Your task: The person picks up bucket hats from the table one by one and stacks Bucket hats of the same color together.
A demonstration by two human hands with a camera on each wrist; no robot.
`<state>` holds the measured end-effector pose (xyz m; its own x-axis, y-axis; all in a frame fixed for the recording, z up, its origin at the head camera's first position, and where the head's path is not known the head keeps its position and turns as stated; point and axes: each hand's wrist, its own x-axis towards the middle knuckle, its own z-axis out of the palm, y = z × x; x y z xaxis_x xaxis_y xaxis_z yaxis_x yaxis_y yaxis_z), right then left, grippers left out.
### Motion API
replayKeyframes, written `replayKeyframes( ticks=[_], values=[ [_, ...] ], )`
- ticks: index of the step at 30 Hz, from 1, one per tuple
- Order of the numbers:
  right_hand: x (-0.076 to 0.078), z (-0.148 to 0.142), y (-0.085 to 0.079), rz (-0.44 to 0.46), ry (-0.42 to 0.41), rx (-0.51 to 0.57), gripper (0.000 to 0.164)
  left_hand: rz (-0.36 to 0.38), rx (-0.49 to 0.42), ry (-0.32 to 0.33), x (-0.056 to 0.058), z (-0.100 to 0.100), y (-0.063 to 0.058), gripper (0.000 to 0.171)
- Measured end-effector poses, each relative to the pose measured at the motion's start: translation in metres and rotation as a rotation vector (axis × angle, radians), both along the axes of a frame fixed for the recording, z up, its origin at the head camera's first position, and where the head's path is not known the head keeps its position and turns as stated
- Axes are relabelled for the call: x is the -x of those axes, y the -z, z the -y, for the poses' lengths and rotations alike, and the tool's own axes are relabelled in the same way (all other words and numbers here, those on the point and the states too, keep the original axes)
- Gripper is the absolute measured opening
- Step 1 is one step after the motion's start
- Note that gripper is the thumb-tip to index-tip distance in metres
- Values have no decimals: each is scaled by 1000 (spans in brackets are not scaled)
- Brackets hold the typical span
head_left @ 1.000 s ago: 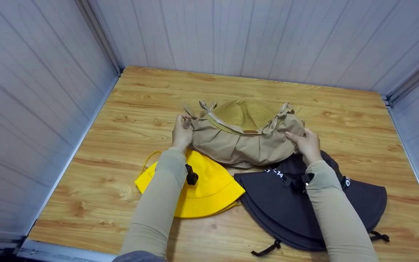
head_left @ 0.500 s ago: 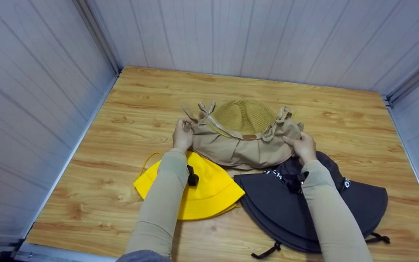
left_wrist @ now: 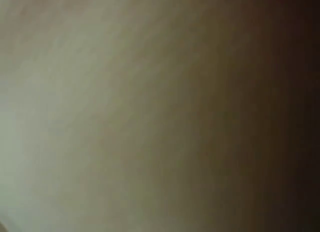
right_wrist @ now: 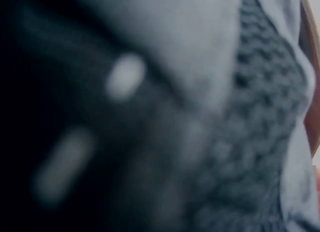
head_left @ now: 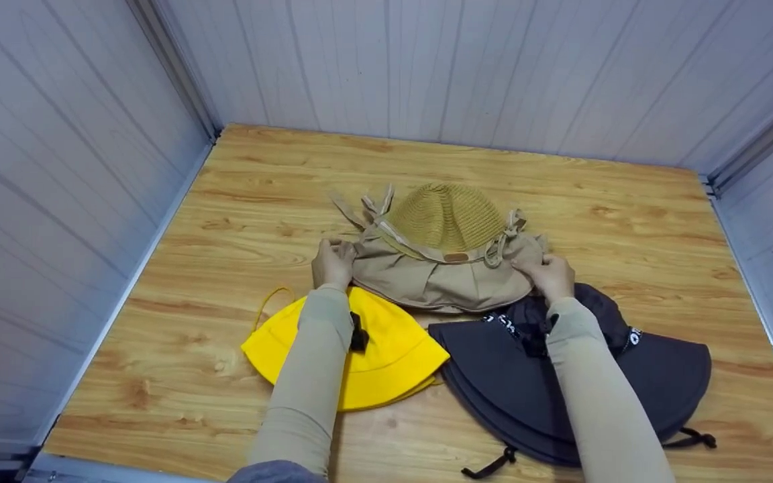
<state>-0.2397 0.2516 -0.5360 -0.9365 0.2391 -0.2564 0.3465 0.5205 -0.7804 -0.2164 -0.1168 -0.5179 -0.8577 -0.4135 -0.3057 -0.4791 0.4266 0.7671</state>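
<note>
A sun hat (head_left: pixel 437 282) with a woven straw crown and a beige cloth brim lies folded on the wooden table, with ribbon ties at both ends. My left hand (head_left: pixel 333 263) pinches the left end of its brim. At the right end, my right hand (head_left: pixel 549 275) grips the brim with the thumb on top. A yellow bucket hat (head_left: pixel 386 362) lies under my left forearm. Beneath my right forearm is a black wide-brimmed hat (head_left: pixel 494 376), folded in half. The left wrist view is a blur; in the right wrist view, woven straw (right_wrist: pixel 265 76) shows beside blurred dark fabric.
Pale panelled walls (head_left: pixel 386 74) enclose the wooden table (head_left: pixel 178 362) at the back and both sides. A black cord with a toggle (head_left: pixel 508 456) hangs off the black hat's brim. The yellow hat's thin strap (head_left: pixel 266 305) loops out on its left.
Both hands have drawn slightly toward me, and the right hand has shifted left, bringing the brim's ends closer together. The straw crown now shows more fully. The yellow and black hats stay in place.
</note>
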Motion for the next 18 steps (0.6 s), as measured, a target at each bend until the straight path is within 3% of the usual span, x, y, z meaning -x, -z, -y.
replayKeyframes(
  ticks=[8, 15, 18],
  values=[
    [0, -3, -3, -2, -46, -152, 52, 15, -51, 12, 4, 0, 0, 49],
    [1, -13, -14, 33, -29, -30, 76, -30, -137, 19, 10, -2, -17, 58],
    [1, -18, -22, 25, -33, 23, 76, -22, -144, 30, 11, -2, -27, 60]
  ],
)
